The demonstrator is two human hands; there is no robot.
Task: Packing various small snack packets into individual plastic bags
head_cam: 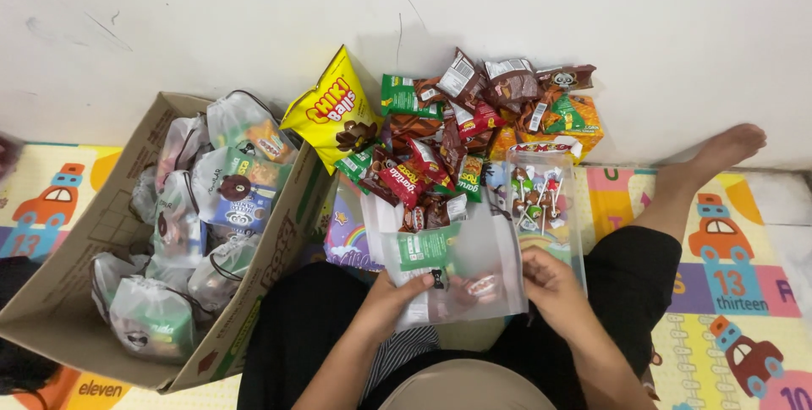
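A translucent white drawstring pouch [486, 245] lies over my lap, with a green snack packet [427, 249] and red-and-white sweets showing through it. My left hand [391, 298] grips the pouch's near left edge, thumb on top. My right hand [551, 285] pinches its near right edge. Just beyond the pouch is a clear bag of lollipops [540, 194]. A heap of green, red and brown snack packets [448, 143] lies against the wall, with a big yellow snack bag [334, 110] at its left.
A cardboard box [93, 232] on my left holds several filled drawstring pouches [182, 224]. An orange snack bag [575, 118] is at the heap's right. My bare right foot [719, 152] stretches toward the wall over a colourful play mat [736, 275].
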